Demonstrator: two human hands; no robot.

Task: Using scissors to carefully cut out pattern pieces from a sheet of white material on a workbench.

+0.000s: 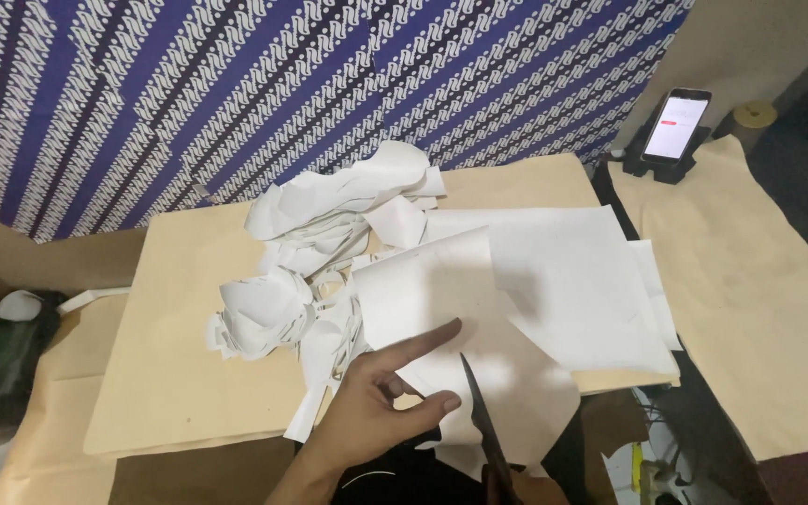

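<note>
White paper sheet (441, 309) is lying right under the left hand (376, 402), its near edge lifting off the board, and the hand is spreading open over it, index finger stretched forward across the paper, thumb pinching the lower edge, so the sheet is staying taut where the blades meet it. Just right of that hand, the dark scissors (483, 421) are pointing up and away, their tips biting into the sheet's near edge beside the thumb; the right hand is sitting below the frame, only a sliver showing at the handles, so I cannot tell how it is gripping. Beyond the fingertips and off to the left, a heap of curled paper offcuts (310, 271) is piling up, pushed clear of the cutting line. Further right of the hand, flat white sheets (582, 281) are lying stacked, overhanging the tan board (170, 374) that is carrying everything. Far beyond, a blue patterned cloth (282, 84) is hanging as a backdrop, and well off to the upper right a lit phone (675, 126) is propped on a stand.
</note>
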